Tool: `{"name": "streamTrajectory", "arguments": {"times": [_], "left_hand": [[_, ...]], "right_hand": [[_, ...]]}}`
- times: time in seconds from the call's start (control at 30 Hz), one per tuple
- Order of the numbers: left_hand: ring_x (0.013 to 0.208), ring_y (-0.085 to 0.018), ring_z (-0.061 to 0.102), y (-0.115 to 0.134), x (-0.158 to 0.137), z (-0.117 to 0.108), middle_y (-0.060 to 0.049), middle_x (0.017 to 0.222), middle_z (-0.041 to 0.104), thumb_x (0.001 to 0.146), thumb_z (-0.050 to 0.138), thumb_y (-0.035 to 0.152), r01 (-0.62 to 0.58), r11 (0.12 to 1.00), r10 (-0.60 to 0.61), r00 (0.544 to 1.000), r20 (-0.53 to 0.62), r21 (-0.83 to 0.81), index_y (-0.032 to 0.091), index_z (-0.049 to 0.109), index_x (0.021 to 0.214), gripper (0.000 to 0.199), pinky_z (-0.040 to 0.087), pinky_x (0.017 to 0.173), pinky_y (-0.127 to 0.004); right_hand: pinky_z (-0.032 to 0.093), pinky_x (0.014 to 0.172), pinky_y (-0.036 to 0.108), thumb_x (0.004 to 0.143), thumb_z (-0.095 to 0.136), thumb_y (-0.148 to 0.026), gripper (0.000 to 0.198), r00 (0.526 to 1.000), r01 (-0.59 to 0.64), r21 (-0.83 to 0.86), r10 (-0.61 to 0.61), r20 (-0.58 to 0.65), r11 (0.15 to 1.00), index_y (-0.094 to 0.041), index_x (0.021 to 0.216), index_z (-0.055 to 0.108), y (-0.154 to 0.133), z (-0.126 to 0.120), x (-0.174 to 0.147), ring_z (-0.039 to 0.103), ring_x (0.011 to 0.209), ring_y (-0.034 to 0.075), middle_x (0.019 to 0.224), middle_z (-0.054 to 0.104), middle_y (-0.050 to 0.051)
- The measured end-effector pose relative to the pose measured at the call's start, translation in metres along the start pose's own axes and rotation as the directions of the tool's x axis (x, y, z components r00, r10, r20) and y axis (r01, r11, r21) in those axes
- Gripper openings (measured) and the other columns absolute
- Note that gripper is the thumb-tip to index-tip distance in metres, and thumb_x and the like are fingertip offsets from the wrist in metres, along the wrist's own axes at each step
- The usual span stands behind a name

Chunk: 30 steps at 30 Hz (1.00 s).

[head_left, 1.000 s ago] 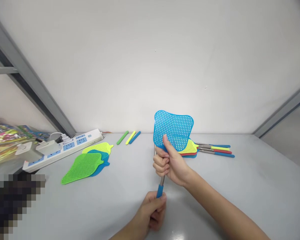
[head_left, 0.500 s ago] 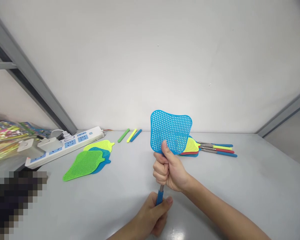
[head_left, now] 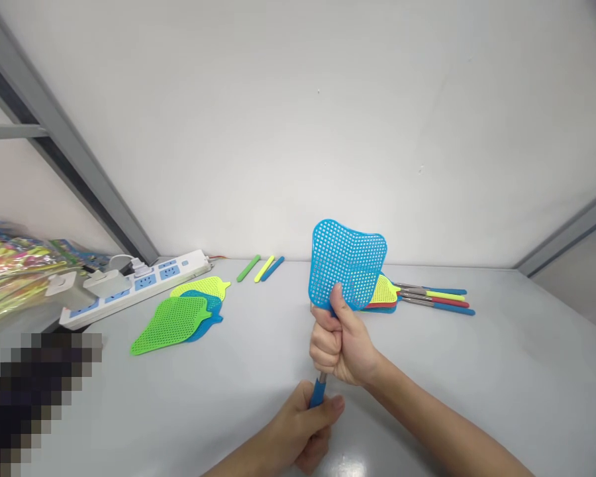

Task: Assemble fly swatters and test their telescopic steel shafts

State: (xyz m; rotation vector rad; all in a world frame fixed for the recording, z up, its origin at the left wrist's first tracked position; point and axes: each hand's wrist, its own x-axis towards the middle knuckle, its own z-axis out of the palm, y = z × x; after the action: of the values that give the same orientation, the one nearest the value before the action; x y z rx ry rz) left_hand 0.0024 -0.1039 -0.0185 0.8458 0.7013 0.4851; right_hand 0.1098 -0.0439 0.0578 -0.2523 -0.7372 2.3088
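Passage across the middle of the counter point(head_left: 521, 377) is blocked by the raised blue swatter point(head_left: 348, 262), gripped in the right hand point(head_left: 345, 344) above the left hand point(head_left: 310, 424). Open room is noted between the left hand and the loose mesh heads point(head_left: 171, 324). The left rear is obstructed by the power strip point(head_left: 156, 283); beyond the right forearm point(head_left: 427, 417), bare surface is partly bounded by stacked swatters point(head_left: 386, 291).

Two bare arms show of the person's body. The right forearm point(head_left: 432, 407), at 4 o'clock, is slim and smooth, uncovered up to the frame edge and broadening evenly away from a narrow wrist point(head_left: 375, 371). The right grip point(head_left: 340, 348), at 5 o'clock, is an ungloved hand with slender fingers point(head_left: 325, 344) and a tapering thumb point(head_left: 345, 308). The left grip point(head_left: 305, 424), at 6 o'clock, is likewise ungloved, its left forearm point(head_left: 253, 454) also bare.
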Motion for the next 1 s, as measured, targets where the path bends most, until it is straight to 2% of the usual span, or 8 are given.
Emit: {"name": "streamTrajectory", "arguments": {"times": [0.13,0.23,0.37,0.47,0.67,0.77,0.9,1.0], "left_hand": [[0.024,-0.002,0.019,0.005,-0.006,0.005,0.01,0.03,0.024,0.07,0.049,0.044,0.016,0.998,-0.011,0.997,0.07,-0.067,0.018,0.026,0.049,0.041,0.012,0.029,-0.019],[0.028,-0.001,0.018,0.011,-0.011,0.009,0.01,0.032,0.022,0.069,0.051,0.045,-0.011,1.0,0.013,0.993,0.12,-0.021,0.017,0.028,0.048,0.042,0.01,0.033,-0.02],[0.033,-0.001,0.02,0.018,-0.02,0.01,0.008,0.036,0.026,0.061,0.059,0.045,0.067,0.998,-0.067,0.989,0.133,0.008,0.016,0.031,0.047,0.043,0.008,0.037,-0.022],[0.036,-0.002,0.022,0.02,-0.023,0.009,0.008,0.038,0.028,0.056,0.063,0.045,0.106,0.994,-0.105,0.99,0.09,-0.006,0.016,0.033,0.05,0.042,0.008,0.039,-0.023],[0.035,-0.002,0.018,0.018,-0.017,0.005,0.009,0.036,0.024,0.056,0.062,0.046,0.112,0.993,-0.109,0.99,0.089,-0.033,0.017,0.029,0.048,0.045,0.005,0.042,-0.024],[0.034,-0.002,0.018,0.015,-0.014,0.005,0.009,0.035,0.023,0.057,0.061,0.047,0.116,0.991,-0.11,0.99,0.088,-0.06,0.017,0.027,0.048,0.047,0.005,0.042,-0.024],[0.033,-0.001,0.02,0.012,-0.01,0.004,0.008,0.036,0.025,0.06,0.059,0.045,0.06,0.994,-0.048,0.991,0.127,-0.086,0.017,0.028,0.05,0.043,0.006,0.039,-0.022],[0.031,-0.002,0.018,0.012,-0.009,0.001,0.008,0.038,0.027,0.063,0.054,0.044,0.018,0.985,0.01,0.987,0.161,-0.173,0.017,0.031,0.053,0.036,0.006,0.034,-0.02]], "right_hand": [[0.012,0.028,0.013,0.072,0.03,-0.06,0.05,0.996,-0.023,0.021,0.021,0.085,1.0,-0.017,0.048,0.018,0.003,0.003,-0.003,0.012,0.027,0.003,0.033,0.019,-0.009],[0.014,0.028,0.013,0.072,0.03,-0.06,0.049,0.986,-0.003,0.01,0.002,0.165,1.0,-0.017,0.048,0.02,0.007,0.007,-0.005,0.013,0.027,0.003,0.033,0.02,-0.009],[0.015,0.028,0.013,0.071,0.028,-0.062,0.05,0.982,-0.029,0.037,0.021,0.19,0.999,-0.018,0.049,0.02,0.01,0.011,-0.007,0.012,0.027,0.003,0.033,0.02,-0.009],[0.014,0.029,0.013,0.07,0.029,-0.062,0.05,0.992,-0.041,0.034,0.037,0.123,0.999,-0.018,0.048,0.019,0.009,0.015,-0.008,0.012,0.028,0.003,0.033,0.019,-0.009],[0.011,0.03,0.014,0.068,0.035,-0.062,0.052,0.997,-0.045,-0.051,0.041,-0.068,0.998,-0.017,0.047,0.019,0.005,0.024,-0.007,0.012,0.028,0.003,0.033,0.019,-0.009],[0.01,0.03,0.015,0.069,0.035,-0.06,0.051,0.992,-0.028,-0.062,0.02,-0.121,0.998,-0.017,0.047,0.018,0.004,0.025,-0.005,0.012,0.028,0.003,0.033,0.018,-0.009],[0.008,0.031,0.017,0.071,0.034,-0.059,0.05,0.989,-0.012,-0.082,-0.001,-0.15,0.997,-0.017,0.047,0.018,0.003,0.024,-0.003,0.013,0.028,0.003,0.034,0.018,-0.009],[0.007,0.032,0.017,0.07,0.036,-0.059,0.05,0.974,-0.001,-0.108,-0.023,-0.226,0.994,-0.018,0.048,0.018,0.004,0.025,-0.002,0.012,0.029,0.003,0.034,0.018,-0.009]]}}
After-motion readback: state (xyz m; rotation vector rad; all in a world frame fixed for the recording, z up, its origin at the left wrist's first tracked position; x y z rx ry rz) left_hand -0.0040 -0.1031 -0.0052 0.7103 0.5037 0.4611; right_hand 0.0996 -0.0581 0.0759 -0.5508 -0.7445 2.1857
